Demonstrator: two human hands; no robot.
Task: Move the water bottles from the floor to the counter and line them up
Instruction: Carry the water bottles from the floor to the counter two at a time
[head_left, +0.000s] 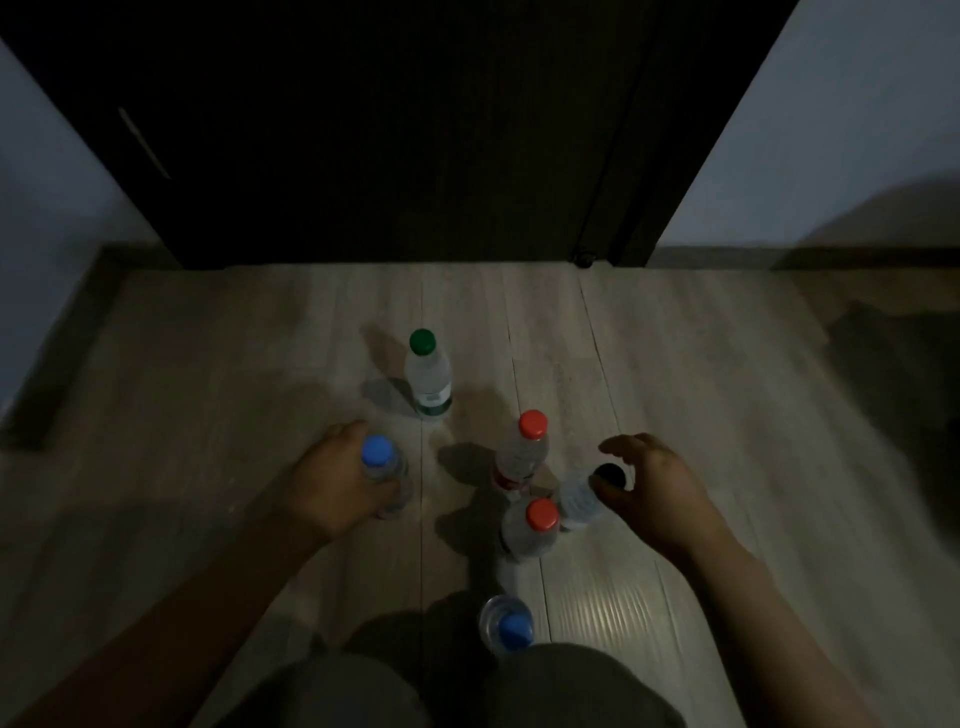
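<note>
From the head view, the room is showing dim and grainy, so much of the detail is getting lost. Six water bottles are standing on the pale plank floor (675, 364) in the middle and lower part of the frame. The left hand (332, 483) is wrapping round the body of the blue-capped bottle (382, 467) left of centre; its fingers are covering most of the bottle's far side, and only the cap and a strip of clear plastic are showing. The right hand (654, 488) is curling wide over the black-capped bottle (587, 493) right of centre, thumb and fingers spread either side of the cap; whether the fingertips are actually touching the cap is hard to tell through the blur.

Between the hands, two red-capped bottles are sitting close together: the farther red-capped bottle (522, 452) and the nearer red-capped bottle (530, 530), the nearer one just beside the black-capped one. The green-capped bottle (428, 374) is standing apart, higher in the frame. A second blue cap, the near blue-capped bottle (509, 626), is sitting at the bottom centre, partly cut off by the person's knees (571, 686).

A dark door (389, 130) is filling the upper middle, nearly featureless in the gloom, with grey walls (831, 130) flanking it.
</note>
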